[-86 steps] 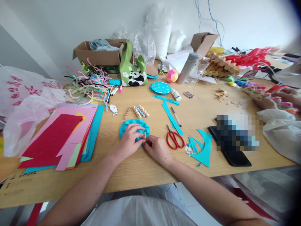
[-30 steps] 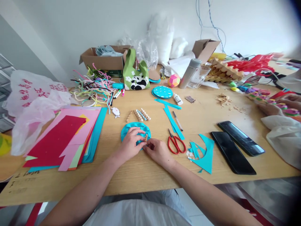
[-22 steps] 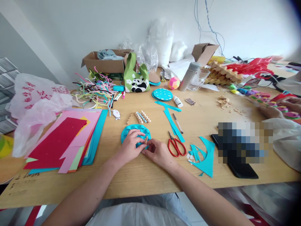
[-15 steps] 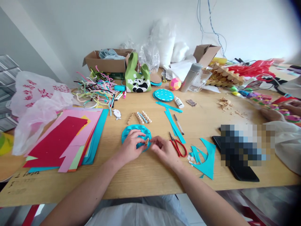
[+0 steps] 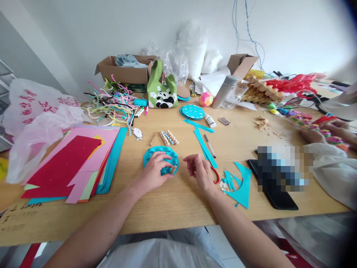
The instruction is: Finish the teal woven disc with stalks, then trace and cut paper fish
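Note:
A round turquoise paper disc [image 5: 155, 153] with a scalloped rim lies on the wooden table [image 5: 173, 203] in front of me. My left hand [image 5: 155, 174] rests on it, fingers curled and pressing down, with a small tan beaded strip [image 5: 173, 169] at its right edge by my fingertips. My right hand [image 5: 200, 173] hovers a little to the right, off the disc, fingers loosely apart and holding nothing. It partly hides the red-handled scissors [image 5: 215, 175]. Several more beaded strips [image 5: 165, 137] lie just beyond the disc.
Stacked coloured paper sheets [image 5: 75, 160] lie left, turquoise offcuts [image 5: 238, 180] and a black phone [image 5: 276, 195] right. Turquoise strips [image 5: 205, 145], a pen [image 5: 209, 146], a glue bottle [image 5: 209, 120] and a panda bag [image 5: 162, 93] sit behind. Another person's hands [image 5: 326, 132] work at far right.
My right hand has let go of the beaded strip and drawn away to the right, opening. My left hand stays on the disc.

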`<state>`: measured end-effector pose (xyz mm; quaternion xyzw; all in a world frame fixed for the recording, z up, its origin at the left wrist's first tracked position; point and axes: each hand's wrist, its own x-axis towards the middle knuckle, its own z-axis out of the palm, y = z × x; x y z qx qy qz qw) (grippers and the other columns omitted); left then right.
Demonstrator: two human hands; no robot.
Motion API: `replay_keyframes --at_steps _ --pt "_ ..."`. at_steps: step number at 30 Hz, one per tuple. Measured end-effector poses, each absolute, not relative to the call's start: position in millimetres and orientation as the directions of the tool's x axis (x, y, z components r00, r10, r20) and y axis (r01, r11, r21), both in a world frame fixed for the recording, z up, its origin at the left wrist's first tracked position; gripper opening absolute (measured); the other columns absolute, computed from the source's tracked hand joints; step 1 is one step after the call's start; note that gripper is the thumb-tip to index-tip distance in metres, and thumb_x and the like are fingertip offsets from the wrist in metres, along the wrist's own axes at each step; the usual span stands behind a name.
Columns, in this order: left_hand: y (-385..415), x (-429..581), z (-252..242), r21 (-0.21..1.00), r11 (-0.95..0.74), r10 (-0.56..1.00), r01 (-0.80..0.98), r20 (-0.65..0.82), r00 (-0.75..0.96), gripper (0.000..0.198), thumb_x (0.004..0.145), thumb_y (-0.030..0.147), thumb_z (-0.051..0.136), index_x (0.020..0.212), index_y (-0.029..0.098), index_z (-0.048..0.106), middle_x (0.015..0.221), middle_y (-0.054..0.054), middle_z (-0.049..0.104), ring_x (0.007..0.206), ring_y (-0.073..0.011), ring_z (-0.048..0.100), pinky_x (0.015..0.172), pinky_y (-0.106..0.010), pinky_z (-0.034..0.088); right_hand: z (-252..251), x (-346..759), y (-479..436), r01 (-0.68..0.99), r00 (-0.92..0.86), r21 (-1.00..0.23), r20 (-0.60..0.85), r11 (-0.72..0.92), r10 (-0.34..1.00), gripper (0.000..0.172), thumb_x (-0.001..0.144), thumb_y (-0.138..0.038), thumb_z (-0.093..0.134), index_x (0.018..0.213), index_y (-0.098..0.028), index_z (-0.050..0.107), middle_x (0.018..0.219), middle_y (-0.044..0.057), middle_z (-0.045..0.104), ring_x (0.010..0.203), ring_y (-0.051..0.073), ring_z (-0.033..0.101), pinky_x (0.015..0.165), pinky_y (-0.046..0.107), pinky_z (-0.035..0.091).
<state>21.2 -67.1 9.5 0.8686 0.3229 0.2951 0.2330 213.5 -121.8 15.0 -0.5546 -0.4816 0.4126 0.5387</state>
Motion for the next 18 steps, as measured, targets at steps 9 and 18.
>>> replay_keyframes --at_steps 9,18 --pt "-63.7 19.6 13.0 0.650 -0.655 0.745 0.385 0.471 0.473 0.039 0.063 -0.005 0.050 0.090 0.020 0.064 0.111 -0.005 0.064 0.112 -0.0220 0.054 0.102 -0.045 0.042 26.7 218.5 -109.9 0.252 0.219 -0.967 0.087 0.030 0.972 0.042 0.088 -0.055 0.047 0.081 -0.016 0.062 0.057 -0.003 0.048 0.045 0.009 0.044 0.042 0.021 0.033" --pt "-50.8 7.8 12.6 0.760 -0.490 0.861 0.427 0.499 0.099 0.032 0.069 -0.002 0.044 0.085 0.019 0.062 0.108 -0.007 0.059 0.107 -0.0210 0.057 0.098 -0.042 0.045 43.7 193.4 -11.8 0.794 -0.125 -0.593 0.052 0.131 0.991 0.019 0.084 -0.029 0.055 0.081 -0.016 0.068 0.075 0.004 0.069 0.066 0.013 0.060 0.058 0.022 0.037"
